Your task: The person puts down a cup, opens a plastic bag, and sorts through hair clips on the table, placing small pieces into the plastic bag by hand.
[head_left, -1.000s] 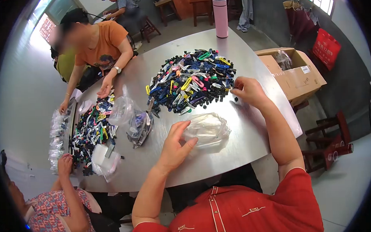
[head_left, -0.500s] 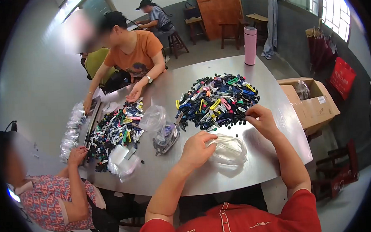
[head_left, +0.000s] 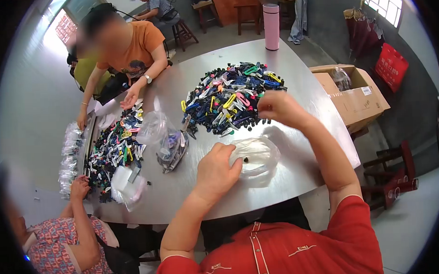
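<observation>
My left hand (head_left: 216,167) grips the near-left rim of a clear plastic bag (head_left: 266,168), thumb and fingers closed on it. The bag stands with its mouth open on the metal table, and a small dark piece (head_left: 246,160) lies inside. Beyond it is a large heap of small clip-like pieces (head_left: 228,100), mostly black and dark blue, with white, yellow, pink and green ones among them. My right hand (head_left: 284,108) is at the heap's right edge, fingers pinched together; what they hold, if anything, I cannot make out.
Left of the bag sits a filled plastic bag (head_left: 172,150). A second heap (head_left: 116,145) lies farther left, where two people work beside a row of small clear packets (head_left: 71,159). A pink bottle (head_left: 271,26) stands at the table's far corner; a cardboard box (head_left: 356,96) is to the right.
The camera view has shifted, so the table appears farther up and left. My right hand has moved in over the heap's edge. The bag's mouth is wider, and a dark piece now shows inside.
</observation>
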`<control>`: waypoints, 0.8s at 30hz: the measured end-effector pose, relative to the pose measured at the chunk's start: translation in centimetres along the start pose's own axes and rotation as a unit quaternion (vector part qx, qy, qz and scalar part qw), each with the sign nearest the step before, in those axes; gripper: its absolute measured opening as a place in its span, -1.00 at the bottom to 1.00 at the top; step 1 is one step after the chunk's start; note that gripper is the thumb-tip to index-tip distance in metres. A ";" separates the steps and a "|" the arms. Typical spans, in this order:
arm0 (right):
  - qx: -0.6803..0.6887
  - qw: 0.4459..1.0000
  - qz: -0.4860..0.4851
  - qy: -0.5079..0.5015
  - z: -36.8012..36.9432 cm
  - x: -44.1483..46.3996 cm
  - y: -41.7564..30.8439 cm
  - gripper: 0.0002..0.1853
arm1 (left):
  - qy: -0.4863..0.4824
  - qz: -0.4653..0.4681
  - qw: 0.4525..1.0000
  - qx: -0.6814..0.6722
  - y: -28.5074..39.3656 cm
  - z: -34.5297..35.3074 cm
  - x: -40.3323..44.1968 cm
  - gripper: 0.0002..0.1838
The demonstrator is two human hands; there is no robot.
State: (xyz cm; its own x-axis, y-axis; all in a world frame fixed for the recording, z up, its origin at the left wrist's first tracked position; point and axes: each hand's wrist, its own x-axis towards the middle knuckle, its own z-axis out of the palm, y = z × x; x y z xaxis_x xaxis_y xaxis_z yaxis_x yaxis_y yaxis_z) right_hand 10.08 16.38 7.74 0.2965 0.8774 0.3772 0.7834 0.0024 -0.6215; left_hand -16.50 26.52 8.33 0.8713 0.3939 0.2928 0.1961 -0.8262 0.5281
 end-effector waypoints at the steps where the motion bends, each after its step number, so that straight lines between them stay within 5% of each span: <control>1: -0.055 0.998 -0.043 -0.003 1.4 -0.2 1.1 -0.83 | 0.007 0.015 1.000 0.004 0.0 0.0 0.2 -0.67; 8: -0.139 0.985 -0.034 -0.093 5.7 -0.7 1.4 -0.79 | -0.067 0.003 0.998 -0.007 0.3 -0.7 1.9 -0.77; 12: -0.150 0.987 -0.041 -0.046 6.1 -0.7 2.4 -0.84 | -0.042 0.060 0.996 -0.054 -0.8 0.0 2.3 -0.85; 15: 0.025 0.995 -0.070 0.066 3.6 -0.5 0.4 -0.83 | -0.005 0.093 0.994 -0.053 -2.0 0.1 2.0 -0.92; 16: 0.131 0.990 -0.013 0.056 1.7 -0.7 -2.1 -0.86 | 0.012 0.107 0.994 -0.037 -2.3 0.2 1.9 -0.95; 18: 0.178 0.980 -0.070 0.047 -0.7 -1.4 -5.5 -0.86 | 0.022 0.109 0.993 -0.027 -2.9 0.2 2.0 -0.95; 19: 0.176 0.973 -0.145 0.026 -0.8 -1.5 -6.1 -0.85 | 0.030 0.116 0.993 -0.013 -3.1 0.2 2.0 -0.94; 21: 0.150 0.980 -0.109 -0.069 0.2 -1.9 -6.6 -0.85 | 0.018 0.116 0.993 -0.009 -3.0 0.1 1.9 -0.96; 24: 0.053 0.993 -0.104 0.004 2.2 -0.9 -2.1 -0.87 | -0.009 0.125 0.992 -0.002 -2.5 -0.2 1.6 -0.92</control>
State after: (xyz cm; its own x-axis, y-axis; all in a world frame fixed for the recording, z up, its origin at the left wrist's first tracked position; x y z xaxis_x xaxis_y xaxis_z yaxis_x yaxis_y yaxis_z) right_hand 7.00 16.64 7.16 0.1389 0.8485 0.5106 0.7661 0.2346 -0.5984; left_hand -15.72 29.32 7.63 0.9002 0.1694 0.4011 -0.0293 -0.8956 0.4439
